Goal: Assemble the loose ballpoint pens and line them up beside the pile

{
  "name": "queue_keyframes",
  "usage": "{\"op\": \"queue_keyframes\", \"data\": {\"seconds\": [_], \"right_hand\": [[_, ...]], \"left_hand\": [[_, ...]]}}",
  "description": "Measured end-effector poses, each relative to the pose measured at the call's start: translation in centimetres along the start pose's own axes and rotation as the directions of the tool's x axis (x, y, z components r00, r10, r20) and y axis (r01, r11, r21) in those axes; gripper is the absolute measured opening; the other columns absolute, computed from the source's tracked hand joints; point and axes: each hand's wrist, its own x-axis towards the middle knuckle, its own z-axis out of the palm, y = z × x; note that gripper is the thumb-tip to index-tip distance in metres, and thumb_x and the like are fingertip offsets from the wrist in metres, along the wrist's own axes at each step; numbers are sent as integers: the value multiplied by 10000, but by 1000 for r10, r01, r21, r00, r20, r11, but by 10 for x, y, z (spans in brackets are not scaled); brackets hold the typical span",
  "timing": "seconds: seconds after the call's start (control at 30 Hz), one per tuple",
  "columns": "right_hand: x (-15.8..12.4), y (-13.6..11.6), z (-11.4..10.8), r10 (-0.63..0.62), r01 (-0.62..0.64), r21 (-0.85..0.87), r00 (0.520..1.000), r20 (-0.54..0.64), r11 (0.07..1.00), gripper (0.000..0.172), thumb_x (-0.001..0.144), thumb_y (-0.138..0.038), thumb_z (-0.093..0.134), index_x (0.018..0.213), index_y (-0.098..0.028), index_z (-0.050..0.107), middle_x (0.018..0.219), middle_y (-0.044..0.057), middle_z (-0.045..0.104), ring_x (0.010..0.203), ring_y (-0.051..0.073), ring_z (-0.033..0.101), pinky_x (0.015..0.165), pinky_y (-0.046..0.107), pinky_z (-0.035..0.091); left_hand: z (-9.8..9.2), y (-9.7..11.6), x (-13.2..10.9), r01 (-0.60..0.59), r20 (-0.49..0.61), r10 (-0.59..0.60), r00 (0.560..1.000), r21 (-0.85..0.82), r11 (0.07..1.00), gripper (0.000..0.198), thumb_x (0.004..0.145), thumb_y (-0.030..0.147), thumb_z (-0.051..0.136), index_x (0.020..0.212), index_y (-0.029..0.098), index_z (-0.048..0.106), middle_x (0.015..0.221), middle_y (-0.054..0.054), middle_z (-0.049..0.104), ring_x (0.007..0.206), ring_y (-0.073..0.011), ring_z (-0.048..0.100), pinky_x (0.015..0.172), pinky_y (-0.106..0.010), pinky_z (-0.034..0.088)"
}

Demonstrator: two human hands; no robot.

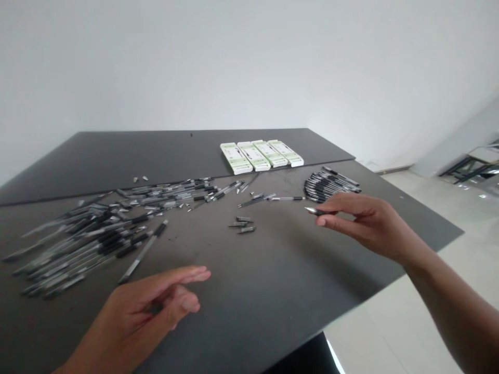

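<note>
My right hand (pixel 370 228) extended, pinching a pen section (pixel 317 211) between thumb and fingers, my left hand (pixel 152 306) half-open and empty at the near edge of the bench (pixel 249 311) — four boxes (pixel 261 156) at its far side, three loose pen pieces (pixel 241 225) mid-bench

You are in a plain, sparsely furnished room that looks more like a simple workroom or office than a home. It has white walls (pixel 249 62), pale floor tiles (pixel 393 327), and a large dark table (pixel 249 296). Loose pens (pixel 86 244) and white-and-green boxes (pixel 261 156) sit on the table, and dark-framed furniture (pixel 471 166) stands beyond its right corner.
</note>
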Motion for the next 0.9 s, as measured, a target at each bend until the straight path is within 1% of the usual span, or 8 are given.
{"op": "queue_keyframes", "data": {"seconds": [0.13, 0.37, 0.47, 0.6, 0.73, 0.77, 0.83, 0.9], "right_hand": [[-32, 48, -20, 69, -62, -347, 998, 7, 936, 300, 1047, -438, 715, 1244, -272, 869, 1129, 89, 821, 862, 201, 755, 732, 324, 555], [-57, 84, -11, 124, -149, -374, 988, -90, 915, 347, 1069, -377, 653, 1313, -217, 840, 1145, 123, 776, 838, 201, 730, 731, 340, 563], [-56, 61, 0, 70, -115, -263, 982, -174, 958, 297, 1021, -397, 743, 1265, -272, 857, 1108, 97, 778, 885, 231, 737, 751, 371, 579], [-38, 1, 19, 37, -16, 92, 974, -225, 996, 204, 900, -414, 896, 1103, -418, 891, 1060, 42, 821, 967, 271, 768, 848, 409, 649], [-7, -60, 54, 27, -38, 503, 999, 30, 864, 150, 777, -431, 992, 900, -410, 910, 902, 28, 859, 799, 237, 810, 687, 298, 699], [1, -70, 66, 26, -65, 566, 997, 77, 822, 140, 777, -422, 994, 884, -396, 908, 881, 21, 866, 774, 222, 819, 680, 271, 700], [13, -86, 90, 24, -114, 622, 988, 151, 774, 135, 786, -393, 992, 889, -373, 907, 882, 10, 880, 781, 199, 843, 720, 224, 699], [21, -95, 111, 28, -156, 641, 978, 205, 751, 123, 793, -375, 986, 885, -357, 907, 906, 8, 891, 808, 197, 863, 761, 200, 693]], "left_hand": [[1, -1, 0, -33, -19, 35, 999, 73, 997, 315, 1001, 563, 702, 1161, 341, 860, 774, 36, 827, 490, -107, 649, 667, -223, 633], [2, -2, -2, -53, -7, 53, 999, 79, 995, 258, 1015, 510, 712, 1189, 359, 828, 892, 33, 860, 681, -131, 778, 652, -186, 585], [1, 5, 0, -87, 1, 87, 996, 114, 990, 178, 1051, 400, 673, 1082, 299, 816, 880, 23, 853, 717, -135, 783, 665, -197, 561], [1, 12, 6, -290, 94, 275, 957, 231, 929, 264, 1047, 294, 666, 806, 205, 727, 689, 27, 704, 616, -103, 654, 624, -207, 483], [4, 13, 8, -387, 93, 379, 921, 91, 918, 189, 1030, 378, 729, 1062, 193, 744, 930, -39, 791, 785, -141, 730, 703, -230, 574], [5, 14, 8, -402, 90, 397, 913, 52, 914, 347, 1011, 454, 767, 1231, 189, 728, 1079, -84, 816, 899, -173, 772, 751, -255, 608], [5, 18, 7, -385, 140, 380, 914, 15, 923, 575, 1024, 526, 761, 1457, 170, 632, 1399, -178, 759, 1171, -237, 777, 947, -331, 636], [4, 22, 6, -402, 178, 398, 900, -18, 916, 528, 1075, 516, 691, 1430, 130, 638, 1353, -187, 783, 1156, -245, 790, 984, -333, 625]]}}
